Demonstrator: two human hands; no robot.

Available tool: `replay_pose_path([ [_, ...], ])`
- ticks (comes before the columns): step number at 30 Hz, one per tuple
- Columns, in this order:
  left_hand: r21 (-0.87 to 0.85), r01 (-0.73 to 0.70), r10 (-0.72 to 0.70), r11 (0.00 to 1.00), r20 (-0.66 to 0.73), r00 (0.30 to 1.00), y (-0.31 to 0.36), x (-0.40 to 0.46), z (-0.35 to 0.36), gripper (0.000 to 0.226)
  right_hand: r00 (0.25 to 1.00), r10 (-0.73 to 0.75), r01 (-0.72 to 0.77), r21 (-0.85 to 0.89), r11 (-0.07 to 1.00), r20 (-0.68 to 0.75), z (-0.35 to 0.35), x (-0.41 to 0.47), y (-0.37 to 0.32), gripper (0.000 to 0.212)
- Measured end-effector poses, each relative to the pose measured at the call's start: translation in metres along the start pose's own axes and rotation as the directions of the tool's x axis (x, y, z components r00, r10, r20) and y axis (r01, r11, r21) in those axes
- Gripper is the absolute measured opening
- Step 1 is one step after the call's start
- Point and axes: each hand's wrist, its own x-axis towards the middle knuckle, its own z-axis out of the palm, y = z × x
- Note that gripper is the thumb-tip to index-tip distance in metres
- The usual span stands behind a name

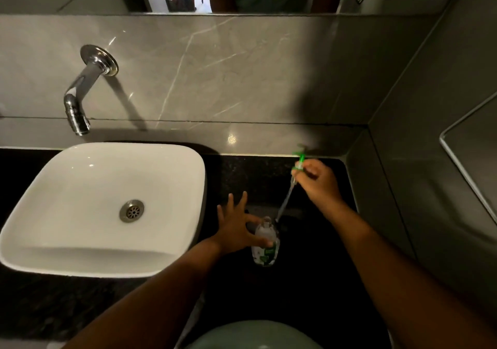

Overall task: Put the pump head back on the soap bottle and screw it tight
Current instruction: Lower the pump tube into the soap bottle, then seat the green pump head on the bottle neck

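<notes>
A clear soap bottle [265, 246] with a green label stands on the black counter [309, 254], right of the basin. My left hand [236, 230] pinches the bottle's upper part between thumb and forefinger, the other fingers spread. My right hand [318, 180] holds the green pump head [299, 160] up and back, near the wall. The pump's thin dip tube [285, 200] slants down from it, and its lower end sits at the bottle's open neck; whether the tip is inside I cannot tell.
A white square basin [53, 206] with a metal drain sits to the left. A chrome tap [80, 101] juts from the grey marble wall above it. A tiled side wall [430, 160] closes the counter on the right. A mirror runs along the top.
</notes>
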Motion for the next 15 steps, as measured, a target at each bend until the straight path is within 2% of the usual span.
replay_pose_path([
  [3, 0.005, 0.030, -0.030, 1.000, 0.019, 0.999, 0.005, -0.002, 0.000, 0.067, 0.994, -0.111, 0.110, 0.129, 0.986, 0.004, -0.003, -0.002, -0.032, 0.023],
  [8, 0.038, 0.069, -0.070, 0.997, 0.038, 0.997, 0.014, -0.004, -0.004, 0.068, 0.960, -0.273, 0.272, 0.022, 0.962, 0.059, 0.014, -0.016, -0.033, 0.026],
  [10, 0.049, 0.071, -0.073, 0.996, 0.032, 0.997, 0.014, -0.005, -0.004, 0.067, 0.958, -0.271, 0.279, -0.077, 0.957, 0.095, 0.020, -0.023, -0.021, 0.020],
  [15, 0.041, 0.070, -0.069, 0.997, -0.014, 0.997, 0.011, -0.006, 0.001, 0.064, 0.966, -0.105, 0.185, -0.347, 0.919, 0.234, 0.030, -0.052, 0.016, 0.039],
])
